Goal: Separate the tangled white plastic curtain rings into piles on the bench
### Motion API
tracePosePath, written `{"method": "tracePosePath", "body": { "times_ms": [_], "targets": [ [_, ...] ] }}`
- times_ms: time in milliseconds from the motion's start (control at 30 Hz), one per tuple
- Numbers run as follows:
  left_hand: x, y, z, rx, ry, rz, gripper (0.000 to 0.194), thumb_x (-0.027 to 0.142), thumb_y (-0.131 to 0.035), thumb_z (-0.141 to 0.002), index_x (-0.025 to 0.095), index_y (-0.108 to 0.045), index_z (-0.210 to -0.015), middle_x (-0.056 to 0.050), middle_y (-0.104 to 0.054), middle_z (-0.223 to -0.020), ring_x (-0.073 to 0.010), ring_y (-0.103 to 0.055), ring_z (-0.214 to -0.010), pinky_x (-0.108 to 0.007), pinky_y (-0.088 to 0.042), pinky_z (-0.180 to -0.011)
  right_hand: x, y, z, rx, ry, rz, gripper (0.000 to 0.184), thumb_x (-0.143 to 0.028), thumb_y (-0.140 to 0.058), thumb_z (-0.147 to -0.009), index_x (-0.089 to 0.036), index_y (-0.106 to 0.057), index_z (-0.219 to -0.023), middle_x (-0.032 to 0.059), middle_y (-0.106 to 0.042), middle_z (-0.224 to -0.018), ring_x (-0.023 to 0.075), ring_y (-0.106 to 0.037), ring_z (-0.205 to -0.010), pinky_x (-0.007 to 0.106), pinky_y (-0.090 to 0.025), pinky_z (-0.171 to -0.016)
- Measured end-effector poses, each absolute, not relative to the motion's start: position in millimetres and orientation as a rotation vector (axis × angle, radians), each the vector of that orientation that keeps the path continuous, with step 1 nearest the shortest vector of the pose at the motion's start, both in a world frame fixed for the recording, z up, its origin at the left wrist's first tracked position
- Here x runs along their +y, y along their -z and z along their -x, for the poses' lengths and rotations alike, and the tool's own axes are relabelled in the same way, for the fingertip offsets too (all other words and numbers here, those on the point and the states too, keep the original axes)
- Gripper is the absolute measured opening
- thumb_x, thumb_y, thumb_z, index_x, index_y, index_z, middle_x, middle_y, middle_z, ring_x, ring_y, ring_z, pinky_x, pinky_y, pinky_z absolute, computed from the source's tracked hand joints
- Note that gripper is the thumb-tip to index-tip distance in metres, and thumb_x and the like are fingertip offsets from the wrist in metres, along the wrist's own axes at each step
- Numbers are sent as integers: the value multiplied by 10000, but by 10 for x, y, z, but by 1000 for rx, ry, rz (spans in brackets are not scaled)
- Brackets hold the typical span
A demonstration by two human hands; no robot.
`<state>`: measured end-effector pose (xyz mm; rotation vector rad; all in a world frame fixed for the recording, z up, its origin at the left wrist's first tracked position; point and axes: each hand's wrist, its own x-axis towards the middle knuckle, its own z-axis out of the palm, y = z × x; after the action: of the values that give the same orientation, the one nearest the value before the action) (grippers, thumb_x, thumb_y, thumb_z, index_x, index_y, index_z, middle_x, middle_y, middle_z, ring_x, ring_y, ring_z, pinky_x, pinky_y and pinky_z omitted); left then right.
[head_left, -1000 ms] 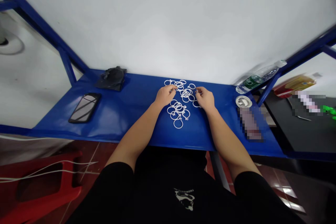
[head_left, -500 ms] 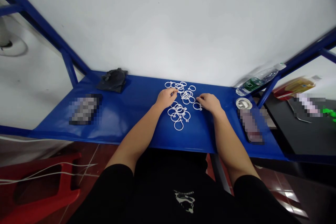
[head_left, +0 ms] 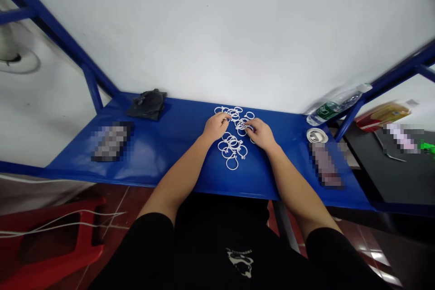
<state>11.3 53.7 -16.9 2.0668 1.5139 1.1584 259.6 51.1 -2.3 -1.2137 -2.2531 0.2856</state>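
Several thin white rings with small clasps lie in loose clusters on the blue tabletop point(head_left: 176, 145). My left hand point(head_left: 216, 127) rests at the left edge of the far cluster point(head_left: 233, 118). Its fingers are bent, with a gap between thumb and forefinger, and the fingertips touch or nearly touch rings. From the right, my right hand point(head_left: 261, 133) reaches over the right-hand cluster, thumb and forefinger apart at the rings. It partly covers some of them. A nearer cluster lies between my forearms, with one ring point(head_left: 232, 169) closest to me.
A crumpled black bag point(head_left: 147, 105) and a pixelated dark object point(head_left: 113, 142) lie to the left. At right are a plastic bottle point(head_left: 335, 108), a coiled white cable point(head_left: 316, 135) and a pixelated phone-like object point(head_left: 326, 165). A white wall point(head_left: 217, 45) stands behind.
My right hand has moved left, from the single ring at the right onto the right-hand cluster. My left hand has stayed nearly where it was.
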Motion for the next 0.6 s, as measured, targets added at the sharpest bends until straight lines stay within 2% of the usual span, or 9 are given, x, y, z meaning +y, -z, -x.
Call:
{"method": "tracePosePath", "body": {
  "times_ms": [167,333,600],
  "targets": [
    [554,173,-113,1473,-1164,-2108,350,70,-488,-944,212,-792,-1046,-34,-797,-1113,-201,-732,-1077,-324,-551,-996,501,56,-2564,-2340,-303,1170,266,-239,-615,-960,-243,-757,-1184,86,-764,-1175,246,-711,-1022,372,-575,-895],
    [538,137,-116,1402,-1153,-2126,371,65,-464,-921,216,-801,-959,-17,-810,-1051,-192,-742,-1029,-324,-554,-1004,487,45,-2551,-2392,-317,1246,293,-230,-598,-960,-241,-758,-1204,83,-766,-1175,245,-705,-1049,365,-567,-914],
    [490,97,-122,1444,-1180,-2016,368,96,-466,-916,225,-792,-1028,-12,-803,-977,-200,-742,-930,-303,-560,-887,476,4,-2536,-2378,-341,1317,355,-178,-533,-945,-226,-759,-1214,88,-765,-1186,247,-688,-1104,367,-556,-976]
  ]
}}
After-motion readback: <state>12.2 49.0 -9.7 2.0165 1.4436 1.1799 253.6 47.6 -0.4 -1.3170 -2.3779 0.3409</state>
